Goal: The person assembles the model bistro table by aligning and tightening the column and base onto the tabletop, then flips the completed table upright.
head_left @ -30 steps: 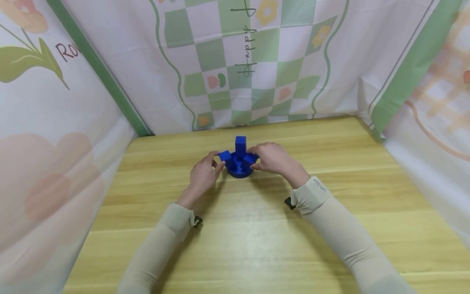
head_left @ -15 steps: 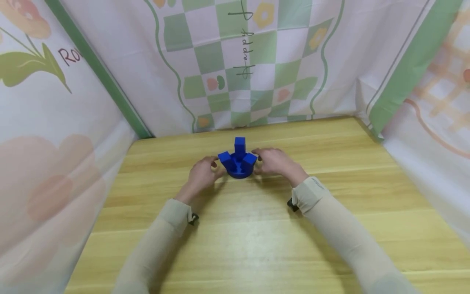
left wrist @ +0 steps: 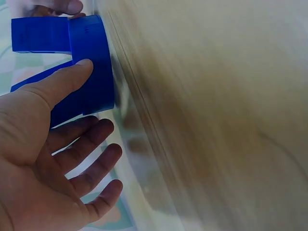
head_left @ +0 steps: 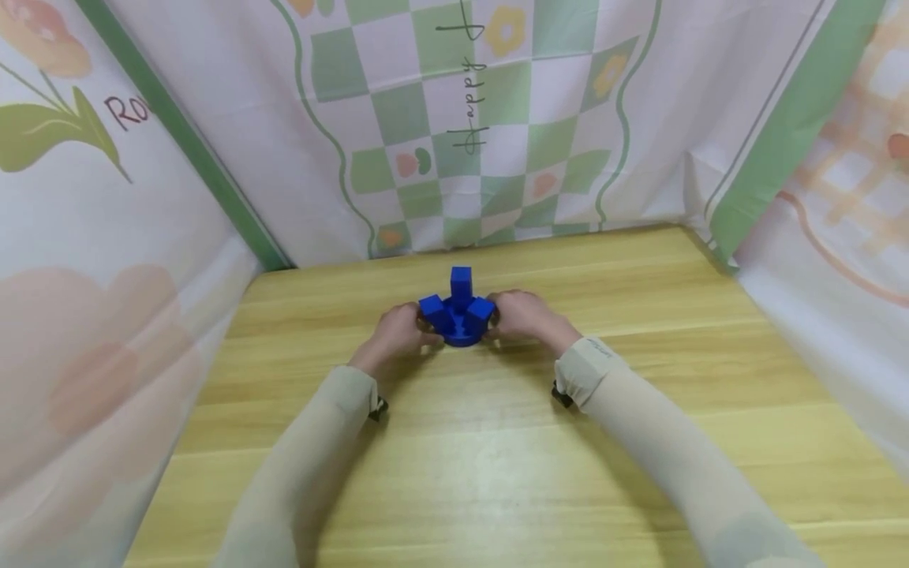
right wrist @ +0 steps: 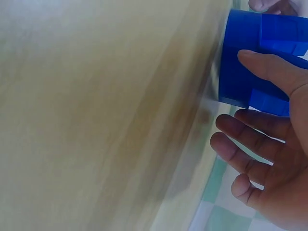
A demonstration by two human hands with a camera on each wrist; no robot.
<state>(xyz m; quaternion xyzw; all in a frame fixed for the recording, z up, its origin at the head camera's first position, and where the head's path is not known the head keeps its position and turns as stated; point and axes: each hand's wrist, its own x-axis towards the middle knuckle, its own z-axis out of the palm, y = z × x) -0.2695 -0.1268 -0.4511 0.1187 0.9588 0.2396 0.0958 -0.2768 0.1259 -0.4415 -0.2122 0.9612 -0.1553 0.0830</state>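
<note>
On the table [head_left: 469, 457] stands a blue three-pronged stand [head_left: 462, 339], a low round base with three square posts rising from its rim. My left hand [head_left: 398, 330] grips the left side of the base. In the left wrist view, the thumb presses the base's wall and the other fingers lie lower, partly behind the stand. Opposite it, my right hand [head_left: 525, 313] holds the right side, its thumb likewise on the blue wall in the right wrist view. The index fingers' contact on the far side is partly hidden.
Printed curtains [head_left: 497, 158] close off the back of the table, with further white curtain [head_left: 106, 379] on the left and right. A dark wrist camera [head_left: 379, 408] sits under the left cuff and another [head_left: 562, 394] under the right.
Both hands came off the tops of the two front posts, spread slightly apart, then moved lower and closed in on the base. The stand stays at about the same place.
</note>
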